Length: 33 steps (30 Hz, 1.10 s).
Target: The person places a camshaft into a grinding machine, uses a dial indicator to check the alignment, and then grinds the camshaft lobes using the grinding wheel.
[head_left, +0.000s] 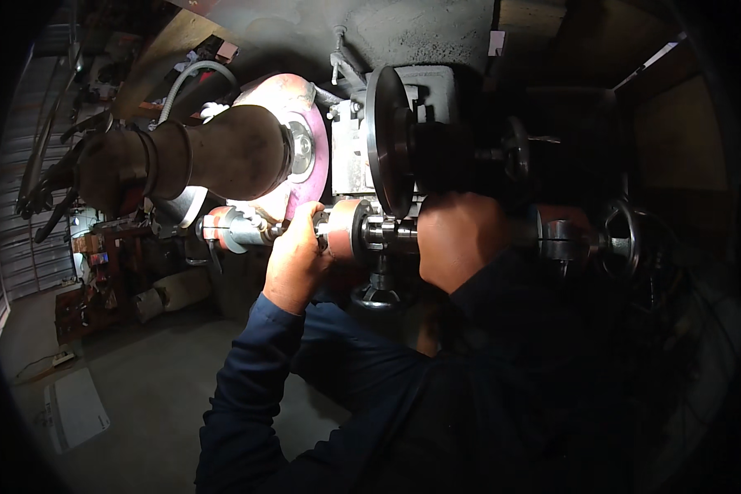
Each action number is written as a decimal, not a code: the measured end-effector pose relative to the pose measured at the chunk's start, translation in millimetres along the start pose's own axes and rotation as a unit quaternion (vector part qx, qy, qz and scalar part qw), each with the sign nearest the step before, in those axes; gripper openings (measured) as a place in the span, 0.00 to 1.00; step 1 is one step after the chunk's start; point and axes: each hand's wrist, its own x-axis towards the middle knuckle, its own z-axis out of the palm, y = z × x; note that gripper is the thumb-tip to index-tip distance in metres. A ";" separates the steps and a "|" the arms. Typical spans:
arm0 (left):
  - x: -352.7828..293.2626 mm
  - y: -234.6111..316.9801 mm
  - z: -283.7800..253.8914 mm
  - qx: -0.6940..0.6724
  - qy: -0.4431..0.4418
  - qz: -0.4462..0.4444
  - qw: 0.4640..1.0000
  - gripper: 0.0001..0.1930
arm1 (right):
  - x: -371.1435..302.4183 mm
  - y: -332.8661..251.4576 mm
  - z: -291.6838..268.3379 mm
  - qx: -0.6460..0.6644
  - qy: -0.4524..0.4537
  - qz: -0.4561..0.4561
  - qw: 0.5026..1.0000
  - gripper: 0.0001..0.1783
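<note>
My left hand (295, 262) is closed around a metal shaft, with its thumb up, close to the left side of an orange-brown collar (343, 230). Right of the collar sits a toothed metal part (379, 233). My right hand (461, 239) is curled over the same line of parts further right. Its back faces up, so its fingers and whatever they hold are hidden. Just beyond my left hand stands a pink grinding wheel (321, 160). A dark metal disc (387, 140) rises upright beyond the toothed part.
A large dark rounded housing (230, 152) extends left of the grinding wheel. Handwheels are below the toothed part (376, 296), at the right end (620, 239) and at upper right (516, 148). A red clamp-like fitting (222, 229) is at the left end. A white panel (76, 410) lies on the floor.
</note>
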 end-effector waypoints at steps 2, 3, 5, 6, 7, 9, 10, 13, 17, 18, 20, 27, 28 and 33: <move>-1.2 -2.4 1.6 -0.010 -0.012 -0.018 1.000 0.30 | -0.8 -0.1 1.5 0.002 0.010 -0.003 1.000 0.06; -2.6 -4.0 2.3 -0.017 -0.023 -0.039 0.999 0.31 | -0.8 -1.0 2.2 0.000 0.010 -0.002 1.000 0.06; -0.8 -0.6 1.1 -0.018 -0.027 -0.041 0.999 0.31 | -1.7 -1.6 -2.4 -0.012 -0.018 0.013 1.000 0.06; 3.2 3.6 -1.3 -0.017 -0.031 -0.042 0.998 0.31 | -2.8 -0.7 -7.4 -0.015 -0.014 0.018 1.000 0.06; 3.2 5.0 -2.4 -0.019 -0.030 -0.043 0.998 0.31 | -3.1 -1.2 -6.5 -0.014 -0.013 0.017 1.000 0.05; 4.0 8.1 -4.0 -0.013 -0.046 -0.061 0.997 0.30 | -3.6 -1.2 -1.9 -0.016 -0.013 0.016 1.000 0.05; 3.3 7.3 -3.8 -0.014 -0.045 -0.062 0.997 0.30 | -3.3 -1.5 1.3 0.013 0.000 0.019 1.000 0.04; 2.1 5.5 -3.2 -0.011 -0.042 -0.058 0.997 0.30 | -2.8 -4.2 0.1 0.009 0.005 0.022 1.000 0.03; 2.3 6.6 -4.8 -0.007 -0.045 -0.056 0.997 0.29 | -3.2 -4.1 1.4 -0.018 0.011 0.012 1.000 0.04; 2.4 7.3 -5.2 -0.007 -0.047 -0.059 0.997 0.29 | -3.2 -4.2 1.9 -0.017 0.011 0.012 1.000 0.04; 3.3 8.1 -5.8 -0.013 -0.049 -0.064 0.997 0.29 | -2.9 -4.3 2.0 -0.024 0.023 0.012 0.999 0.04; 8.2 9.9 -6.8 -0.008 -0.046 -0.033 0.998 0.28 | -3.9 -2.6 -2.6 -0.033 0.012 0.027 0.999 0.03; 6.5 9.0 -7.0 -0.008 -0.046 -0.036 0.998 0.28 | -3.6 -2.4 -0.7 -0.028 0.004 0.017 0.999 0.03; -1.7 1.1 -3.7 -0.019 -0.039 -0.047 0.998 0.27 | -7.6 -3.9 5.3 -0.024 0.014 -0.028 0.999 0.03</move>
